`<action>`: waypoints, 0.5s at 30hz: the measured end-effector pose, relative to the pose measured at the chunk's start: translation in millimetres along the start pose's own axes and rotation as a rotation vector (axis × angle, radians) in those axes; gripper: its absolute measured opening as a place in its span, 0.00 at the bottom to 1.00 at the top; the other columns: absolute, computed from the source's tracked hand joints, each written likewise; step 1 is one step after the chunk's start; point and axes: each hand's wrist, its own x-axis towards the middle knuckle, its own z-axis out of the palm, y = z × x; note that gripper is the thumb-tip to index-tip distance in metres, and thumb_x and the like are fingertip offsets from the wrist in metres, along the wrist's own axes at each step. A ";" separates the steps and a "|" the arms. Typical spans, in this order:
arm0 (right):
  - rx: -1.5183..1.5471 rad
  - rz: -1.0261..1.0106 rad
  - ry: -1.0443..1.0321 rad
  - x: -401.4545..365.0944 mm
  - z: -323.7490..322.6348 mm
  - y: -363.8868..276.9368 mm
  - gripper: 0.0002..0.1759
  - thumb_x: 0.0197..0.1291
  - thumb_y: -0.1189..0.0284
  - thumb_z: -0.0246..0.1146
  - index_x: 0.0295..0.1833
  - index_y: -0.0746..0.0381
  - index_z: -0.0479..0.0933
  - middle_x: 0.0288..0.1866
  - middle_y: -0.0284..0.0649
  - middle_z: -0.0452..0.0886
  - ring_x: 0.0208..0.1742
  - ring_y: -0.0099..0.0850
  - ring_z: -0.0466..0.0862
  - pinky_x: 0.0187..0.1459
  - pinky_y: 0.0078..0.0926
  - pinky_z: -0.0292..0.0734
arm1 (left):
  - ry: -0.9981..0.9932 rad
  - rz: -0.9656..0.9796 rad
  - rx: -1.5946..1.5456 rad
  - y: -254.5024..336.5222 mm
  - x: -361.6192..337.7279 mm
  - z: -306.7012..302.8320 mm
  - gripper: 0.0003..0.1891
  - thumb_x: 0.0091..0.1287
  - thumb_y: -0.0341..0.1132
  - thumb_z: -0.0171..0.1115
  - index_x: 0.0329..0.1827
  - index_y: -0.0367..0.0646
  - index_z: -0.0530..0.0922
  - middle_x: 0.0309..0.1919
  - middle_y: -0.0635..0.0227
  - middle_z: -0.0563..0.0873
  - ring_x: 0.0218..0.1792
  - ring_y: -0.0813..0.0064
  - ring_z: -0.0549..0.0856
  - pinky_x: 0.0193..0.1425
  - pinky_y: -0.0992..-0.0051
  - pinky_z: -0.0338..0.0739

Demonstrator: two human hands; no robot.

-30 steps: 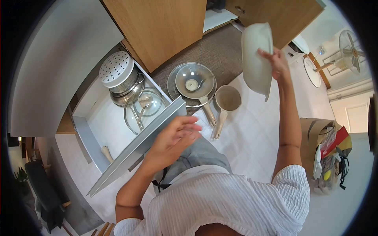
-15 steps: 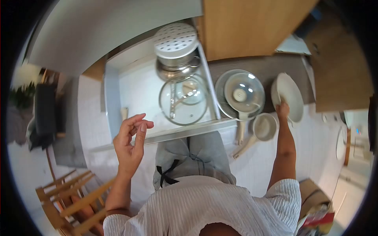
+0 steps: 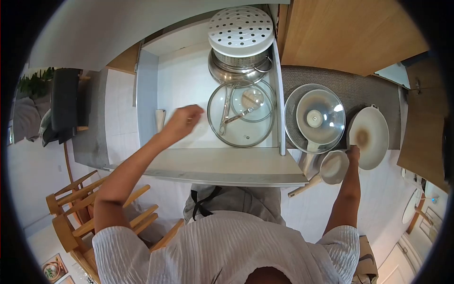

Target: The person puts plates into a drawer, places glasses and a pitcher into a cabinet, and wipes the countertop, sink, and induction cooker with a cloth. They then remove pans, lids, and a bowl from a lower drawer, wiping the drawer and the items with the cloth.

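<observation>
My right hand (image 3: 353, 154) grips the near left rim of a large pale pan (image 3: 378, 137) with a brown-stained middle. This pan rests at the right, partly on the grey mat. My left hand (image 3: 182, 124) is over the open drawer (image 3: 177, 75), its fingers loosely curled with nothing visible in them. Right of that hand, a large glass lid (image 3: 241, 135) overlaps a smaller glass lid (image 3: 267, 113) inside the drawer. Behind the lids stands a steel pot (image 3: 231, 75) with a white perforated steamer tray (image 3: 241, 31) on top.
Right of the drawer, a stained frying pan (image 3: 331, 128) sits on a wider round piece (image 3: 292, 113). A small saucepan (image 3: 335, 168) is near my right forearm. A pale handle (image 3: 161, 118) stands at the drawer's left wall. Wooden chair (image 3: 80, 213) is at lower left.
My left hand has moved right and farther over the drawer, its fingers curling. The large pan in my right hand has gone from tilted to flatter. My view has shifted.
</observation>
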 end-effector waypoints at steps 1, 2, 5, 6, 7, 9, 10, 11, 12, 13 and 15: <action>-0.003 0.019 0.011 3.5 -14.1 -2.0 0.16 0.46 0.70 0.66 0.44 0.59 0.77 0.40 0.46 0.81 0.42 0.44 0.82 0.44 0.38 0.78 | -0.024 0.253 0.153 -21.5 30.4 37.8 0.11 0.64 0.28 0.55 0.48 0.37 0.76 0.45 0.58 0.81 0.43 0.65 0.82 0.48 0.73 0.77; 0.245 -0.064 0.154 6.0 -32.5 -8.2 0.19 0.47 0.71 0.67 0.47 0.61 0.77 0.42 0.47 0.81 0.43 0.43 0.82 0.45 0.37 0.78 | -0.053 0.298 0.115 -19.9 41.8 54.2 0.14 0.64 0.33 0.57 0.50 0.38 0.75 0.48 0.55 0.80 0.43 0.62 0.81 0.47 0.70 0.77; 0.610 -0.166 0.474 1.3 -144.4 -50.0 0.21 0.50 0.73 0.65 0.52 0.63 0.76 0.44 0.48 0.81 0.44 0.40 0.82 0.46 0.33 0.77 | -0.298 0.064 0.103 -25.1 86.8 98.7 0.12 0.64 0.39 0.56 0.41 0.39 0.77 0.36 0.55 0.82 0.39 0.55 0.81 0.43 0.65 0.74; 0.697 -0.208 0.558 -16.2 -192.2 -68.0 0.20 0.53 0.73 0.64 0.53 0.64 0.75 0.45 0.48 0.82 0.44 0.37 0.83 0.46 0.31 0.77 | -0.134 0.233 -0.053 -45.5 92.5 119.4 0.12 0.65 0.41 0.55 0.37 0.40 0.77 0.31 0.56 0.82 0.34 0.59 0.81 0.39 0.64 0.74; 0.830 -0.234 0.665 -28.2 -236.2 -81.1 0.18 0.55 0.74 0.62 0.53 0.64 0.75 0.45 0.46 0.82 0.45 0.35 0.83 0.46 0.29 0.77 | -0.146 0.303 -0.228 -49.2 96.3 131.2 0.13 0.65 0.42 0.56 0.35 0.39 0.76 0.29 0.56 0.82 0.31 0.62 0.81 0.37 0.64 0.74; 0.985 -0.360 0.930 -67.4 -337.7 -118.3 0.14 0.60 0.77 0.58 0.52 0.66 0.75 0.44 0.43 0.83 0.46 0.27 0.82 0.47 0.23 0.76 | -0.362 -0.045 -0.287 -32.8 95.6 128.3 0.14 0.66 0.43 0.55 0.41 0.41 0.78 0.23 0.66 0.80 0.25 0.79 0.80 0.32 0.74 0.75; 0.939 -0.437 1.133 -94.8 -389.9 -136.1 0.13 0.61 0.78 0.57 0.51 0.66 0.75 0.43 0.42 0.83 0.46 0.26 0.82 0.47 0.23 0.76 | -0.213 0.134 -0.053 -34.5 95.8 129.6 0.15 0.65 0.45 0.54 0.38 0.41 0.80 0.19 0.67 0.79 0.25 0.78 0.79 0.31 0.73 0.73; 0.877 -0.511 1.326 -121.9 -437.7 -151.7 0.12 0.61 0.80 0.57 0.51 0.66 0.75 0.43 0.40 0.83 0.45 0.26 0.82 0.48 0.22 0.75 | -0.169 0.149 -0.081 -34.0 95.1 129.6 0.15 0.63 0.45 0.56 0.33 0.41 0.81 0.19 0.64 0.79 0.24 0.76 0.79 0.31 0.72 0.72; 0.928 -0.561 1.485 -151.6 -480.2 -165.0 0.12 0.61 0.81 0.56 0.50 0.67 0.75 0.43 0.40 0.83 0.45 0.25 0.82 0.48 0.22 0.75 | -0.138 0.182 -0.045 -34.6 94.8 130.2 0.14 0.63 0.43 0.56 0.31 0.40 0.81 0.21 0.60 0.81 0.25 0.72 0.80 0.33 0.71 0.73; 0.972 -0.613 1.633 -174.9 -520.3 -175.8 0.11 0.61 0.82 0.56 0.49 0.67 0.75 0.42 0.40 0.83 0.45 0.25 0.81 0.49 0.22 0.74 | -0.108 0.215 -0.018 -33.9 91.1 126.7 0.14 0.63 0.42 0.56 0.31 0.41 0.81 0.23 0.59 0.82 0.26 0.71 0.81 0.34 0.70 0.73; 1.160 -0.861 1.863 -198.4 -592.6 -191.1 0.09 0.61 0.80 0.57 0.47 0.66 0.76 0.43 0.38 0.82 0.46 0.24 0.81 0.49 0.22 0.74 | -0.062 0.275 -0.007 -33.0 84.7 119.6 0.13 0.64 0.42 0.56 0.31 0.41 0.81 0.24 0.58 0.82 0.28 0.69 0.81 0.35 0.69 0.73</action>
